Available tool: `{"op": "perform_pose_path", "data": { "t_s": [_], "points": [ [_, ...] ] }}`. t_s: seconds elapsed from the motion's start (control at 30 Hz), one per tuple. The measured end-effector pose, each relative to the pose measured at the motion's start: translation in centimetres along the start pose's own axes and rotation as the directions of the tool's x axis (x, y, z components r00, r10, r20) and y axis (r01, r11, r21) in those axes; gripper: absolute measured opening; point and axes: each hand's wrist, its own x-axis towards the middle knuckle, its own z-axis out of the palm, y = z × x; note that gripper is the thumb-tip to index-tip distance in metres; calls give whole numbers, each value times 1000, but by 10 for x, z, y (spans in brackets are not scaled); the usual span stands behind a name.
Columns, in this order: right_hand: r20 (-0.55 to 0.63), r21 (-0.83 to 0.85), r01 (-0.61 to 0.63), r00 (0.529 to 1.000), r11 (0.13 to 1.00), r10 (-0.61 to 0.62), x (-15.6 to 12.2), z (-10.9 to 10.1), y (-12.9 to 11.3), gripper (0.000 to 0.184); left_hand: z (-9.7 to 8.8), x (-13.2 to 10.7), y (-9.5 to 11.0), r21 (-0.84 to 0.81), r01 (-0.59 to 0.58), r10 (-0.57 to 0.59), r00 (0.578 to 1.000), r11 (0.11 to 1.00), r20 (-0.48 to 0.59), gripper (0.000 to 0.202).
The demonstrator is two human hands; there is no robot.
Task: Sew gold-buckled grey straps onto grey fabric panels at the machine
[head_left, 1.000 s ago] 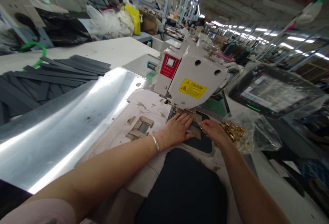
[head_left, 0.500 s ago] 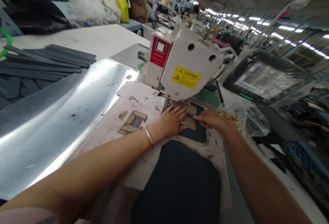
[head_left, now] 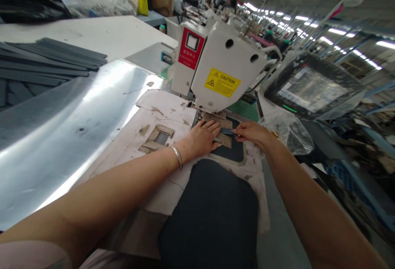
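White sewing machine head with yellow caution label and red emergency-stop label looms over far edge of work area, hides what's behind it. Touchscreen in clear plastic to the right; crumpled clear plastic bag below it, just beside right wrist, a few gold bits showing, rest blocked by the arm. Left side: pile of dark gray strips near shiny metal sheet, white tabletop behind. Pale taped sheet under the work, tan frame with rectangular window on it, left of the hands. Large dark panel lies in front, nearest the wearer. Narrow dark strip sits between two tan template pieces, over a smaller dark panel, just below the machine head. Left hand, silver bangle on wrist: grip open, palm down, fingers flat on the tan pieces, covering part of them plus one end of the strip. Right hand: grip closed, thumb and fingertips pinching the strip's right end; exact finger contact too small to tell.
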Motion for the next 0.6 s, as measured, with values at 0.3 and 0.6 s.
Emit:
{"op": "perform_pose_path", "data": {
  "t_s": [0.3,0.6],
  "points": [
    [72,444,-124,992,887,103,2,3,18,24,-3,0,1,-7,8,-8,1000,1000,17,57],
    [22,416,-149,988,897,154,5,10,18,26,-1,1,1,-8,12,-11,1000,1000,22,58]
  ]
}}
